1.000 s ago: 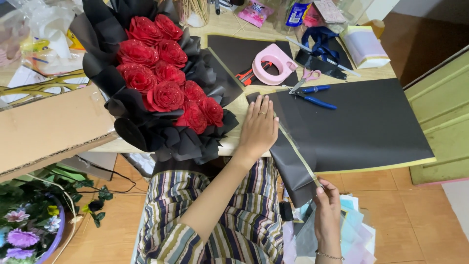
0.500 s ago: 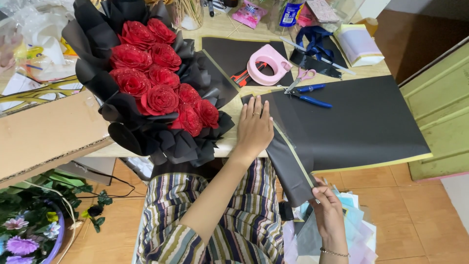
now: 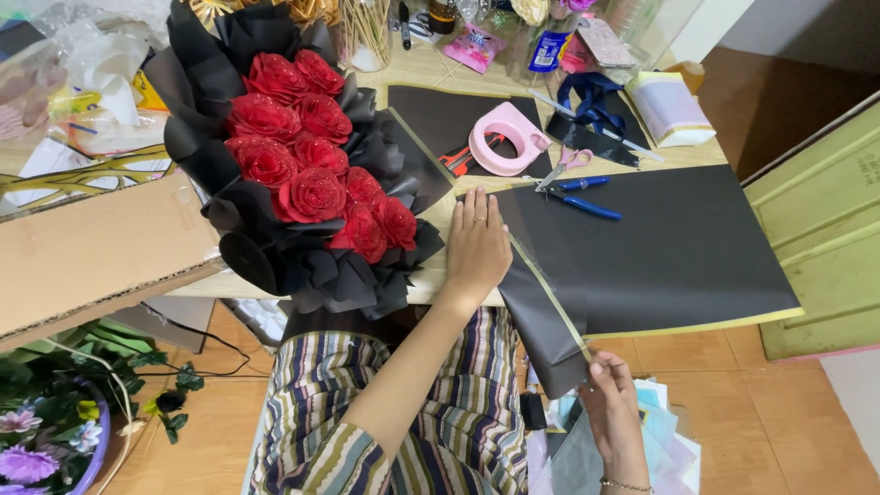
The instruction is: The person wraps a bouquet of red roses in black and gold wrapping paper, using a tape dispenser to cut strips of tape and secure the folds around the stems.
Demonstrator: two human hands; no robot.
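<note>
black wrapping sheet (image 3: 660,247) under left hand (image 3: 477,246); right hand (image 3: 612,403) seemingly pinching corner.

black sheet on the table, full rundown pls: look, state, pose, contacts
The black wrapping sheet is large, matte and paper-like, with a thin pale yellow-green border. It lies flat on the wooden table, its right part overhanging the near edge. Its near-left corner is folded and hangs below the table. The left hand presses flat on its left edge; the right hand pinches the hanging corner's tip. Blue-handled pliers rest on its top edge.
</note>
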